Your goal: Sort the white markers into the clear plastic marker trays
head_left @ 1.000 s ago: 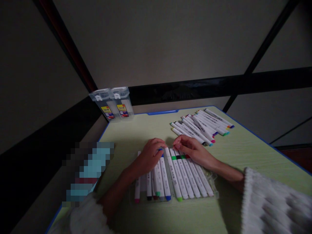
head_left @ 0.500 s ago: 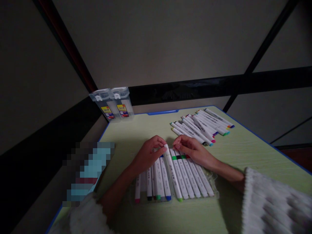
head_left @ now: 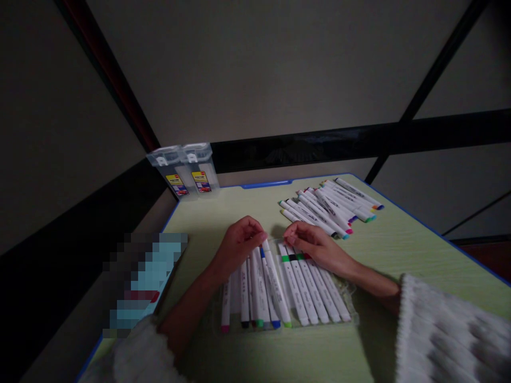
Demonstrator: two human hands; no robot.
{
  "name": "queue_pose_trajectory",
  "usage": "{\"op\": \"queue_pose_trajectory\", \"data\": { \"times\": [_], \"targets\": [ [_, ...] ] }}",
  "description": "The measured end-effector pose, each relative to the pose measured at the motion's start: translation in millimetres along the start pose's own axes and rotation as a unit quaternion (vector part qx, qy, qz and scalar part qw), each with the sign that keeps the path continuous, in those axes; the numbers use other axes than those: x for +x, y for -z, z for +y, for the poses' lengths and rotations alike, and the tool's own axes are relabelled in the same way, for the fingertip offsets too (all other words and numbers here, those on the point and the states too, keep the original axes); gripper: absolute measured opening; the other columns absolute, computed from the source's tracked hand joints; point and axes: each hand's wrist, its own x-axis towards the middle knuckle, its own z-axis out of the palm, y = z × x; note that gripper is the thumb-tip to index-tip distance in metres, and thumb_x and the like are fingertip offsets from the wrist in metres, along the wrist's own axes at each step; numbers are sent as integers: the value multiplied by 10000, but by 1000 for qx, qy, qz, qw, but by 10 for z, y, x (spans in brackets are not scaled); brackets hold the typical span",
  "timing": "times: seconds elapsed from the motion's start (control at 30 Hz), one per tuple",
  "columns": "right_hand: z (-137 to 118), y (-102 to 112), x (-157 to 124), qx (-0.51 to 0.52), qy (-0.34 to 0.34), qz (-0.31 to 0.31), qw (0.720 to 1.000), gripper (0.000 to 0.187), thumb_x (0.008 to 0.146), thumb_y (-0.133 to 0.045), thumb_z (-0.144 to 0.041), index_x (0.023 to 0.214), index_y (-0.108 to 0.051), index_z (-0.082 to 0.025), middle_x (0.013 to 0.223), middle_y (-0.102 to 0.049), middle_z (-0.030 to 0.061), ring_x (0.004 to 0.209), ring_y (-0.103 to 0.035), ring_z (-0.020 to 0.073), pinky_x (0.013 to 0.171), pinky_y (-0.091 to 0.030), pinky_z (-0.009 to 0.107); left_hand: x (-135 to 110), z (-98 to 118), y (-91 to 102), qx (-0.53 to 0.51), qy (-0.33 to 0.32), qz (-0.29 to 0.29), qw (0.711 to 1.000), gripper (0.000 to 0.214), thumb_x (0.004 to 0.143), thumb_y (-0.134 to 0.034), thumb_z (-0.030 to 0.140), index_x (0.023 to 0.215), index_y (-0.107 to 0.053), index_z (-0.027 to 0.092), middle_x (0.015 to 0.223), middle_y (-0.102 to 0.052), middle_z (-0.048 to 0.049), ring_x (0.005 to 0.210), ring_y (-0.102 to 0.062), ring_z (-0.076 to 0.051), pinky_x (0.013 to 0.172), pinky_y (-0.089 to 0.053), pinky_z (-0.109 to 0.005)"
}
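Note:
Before me lies a clear plastic marker case with white markers in two groups. My left hand pinches the upper end of a white marker with a light-green tip, which slants over the right side of the left group. Beside it lie a blue-tipped marker and several others with green, black and pink ends. My right hand is closed, curled over the top ends of the right group of markers. Its fingertips sit near those ends, and what they grip, if anything, is hidden.
Loose white markers with coloured ends are heaped at the table's back right. Two clear lidded boxes stand at the back left corner. A blurred light-blue item lies at the left edge. A wall panel rises behind the table.
My left hand has shifted slightly left with the light-green-tipped marker, which moved away from the right group toward the blue-tipped one. My right hand has stayed put.

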Motion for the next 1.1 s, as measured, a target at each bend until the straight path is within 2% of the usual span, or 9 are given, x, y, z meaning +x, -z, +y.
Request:
{"op": "queue_pose_trajectory", "data": {
  "times": [0.13,0.37,0.73,0.9,1.1],
  "targets": [
    [-13,-3,-4,0,-1,-3,1000,224,780,-540,-385,786,-487,-167,684,-478,-5,639,-445,130,601,-351,271,33,-2,107,24,-2,52,998,178,664,-563,300,637,-455,161,521,-484,59,492,-432,-67,505,-330,-194],
    [-6,-4,-5,4,0,-3,1000,210,780,-535,-369,792,-487,-165,682,-471,-9,633,-440,126,593,-346,268,25,52,251,123,57,94,986,154,664,-523,250,576,-434,161,465,-413,77,448,-381,-63,463,-287,-191],
    [-11,-7,-7,-2,2,-6,1000,207,786,-523,-370,777,-482,-167,674,-462,-10,618,-429,127,568,-331,265,57,-81,338,264,71,37,961,116,648,-475,183,544,-426,168,486,-443,59,485,-412,-91,474,-295,-208],
    [-8,-8,-13,-5,1,-8,1000,205,791,-517,-366,779,-479,-165,675,-461,-9,617,-429,125,561,-330,261,34,-111,332,323,69,28,943,112,666,-473,192,560,-445,168,499,-474,45,500,-439,-103,482,-305,-215],
    [-15,-1,-15,-12,3,-11,1000,204,796,-515,-369,771,-482,-170,666,-461,-14,611,-428,121,558,-335,257,19,-114,304,340,55,21,939,123,678,-471,197,560,-456,166,509,-504,34,509,-460,-106,484,-315,-212]
  ]
}}
